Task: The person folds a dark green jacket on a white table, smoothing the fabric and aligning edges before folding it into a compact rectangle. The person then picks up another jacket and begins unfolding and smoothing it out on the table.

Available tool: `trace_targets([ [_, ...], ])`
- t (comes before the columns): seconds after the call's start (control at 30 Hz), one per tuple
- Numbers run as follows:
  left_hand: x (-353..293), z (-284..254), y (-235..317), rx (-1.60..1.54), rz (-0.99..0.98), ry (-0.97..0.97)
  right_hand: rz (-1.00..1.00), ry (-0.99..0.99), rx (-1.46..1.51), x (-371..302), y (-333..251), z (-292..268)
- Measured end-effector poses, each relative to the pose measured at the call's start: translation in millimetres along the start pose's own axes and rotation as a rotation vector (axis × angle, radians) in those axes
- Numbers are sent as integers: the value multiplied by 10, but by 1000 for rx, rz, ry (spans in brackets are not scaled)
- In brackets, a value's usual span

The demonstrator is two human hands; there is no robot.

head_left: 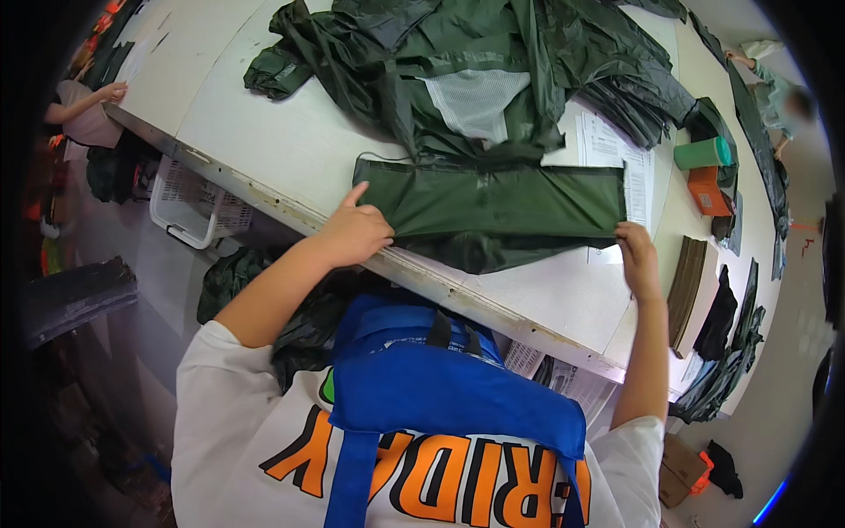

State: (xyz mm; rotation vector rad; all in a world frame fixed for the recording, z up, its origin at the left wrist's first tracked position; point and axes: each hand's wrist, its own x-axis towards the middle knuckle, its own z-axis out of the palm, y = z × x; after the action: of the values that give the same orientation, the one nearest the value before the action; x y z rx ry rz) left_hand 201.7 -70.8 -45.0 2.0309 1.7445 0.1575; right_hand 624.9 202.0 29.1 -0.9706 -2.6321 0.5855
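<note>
A dark green garment of shiny, rain-jacket-like fabric (493,201) lies in front of me, its near part folded into a wide flat band along the table edge. My left hand (356,233) grips the band's lower left corner, with the index finger pointing up along its side. At the lower right corner, my right hand (637,251) pinches the fabric between thumb and fingers. Between the hands the band is stretched fairly straight, and its lower edge sags a little. Beyond it, the crumpled rest of the green fabric (370,53) is heaped, with a pale mesh lining patch (475,99) showing.
Printed sheets (638,189) lie partly under the fabric on the white table (238,167). To the right are a green cup-like cylinder (702,154), an orange box (709,192) and a cardboard stack (691,295). White baskets (189,207) stand below. Other people are at far left and right.
</note>
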Motion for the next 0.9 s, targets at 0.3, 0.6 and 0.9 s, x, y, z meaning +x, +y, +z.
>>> trace_targets([
  [0.3,-87,-42,338,-344,-223,129,-78,-3,173,-38,-1050,727],
  [0.6,41,-212,175,-269,-15,275,-153,-440,325,13,-1284,837],
  [0.9,-118,225,167,-88,-229,125,36,-870,284,-517,-1415,1048],
])
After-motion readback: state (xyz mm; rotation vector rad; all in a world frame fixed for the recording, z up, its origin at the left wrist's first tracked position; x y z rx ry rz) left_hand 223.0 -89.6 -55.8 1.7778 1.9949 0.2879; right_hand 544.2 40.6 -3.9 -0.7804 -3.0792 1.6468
